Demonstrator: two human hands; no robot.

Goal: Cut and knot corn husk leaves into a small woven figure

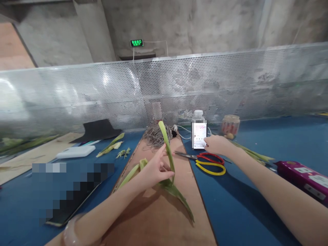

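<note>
Over the brown board (pixel 184 218), my left hand (pixel 157 167) has its fingers around a green leaf strip (pixel 166 140) that stands upright. Below that hand, more green leaves (pixel 179 196) lie on the board, one pointing toward the front. My right hand (pixel 217 144) reaches to the lit screen of a phone (pixel 199 133), a fingertip at its right edge; the other fingers are curled. The phone leans upright against a clear bottle (pixel 198 114). Scissors (pixel 210 164) with one red and one yellow handle lie just in front of the phone, blades toward the board.
A bundle of grey cord (pixel 155 136) sits at the board's far end. On the blue table (pixel 164 129) are a purple package (pixel 302 179) at right, a jar (pixel 230 124), a white case (pixel 75 151) and leaf pieces (pixel 110 147) at left. A perforated metal screen (pixel 174 85) stands behind.
</note>
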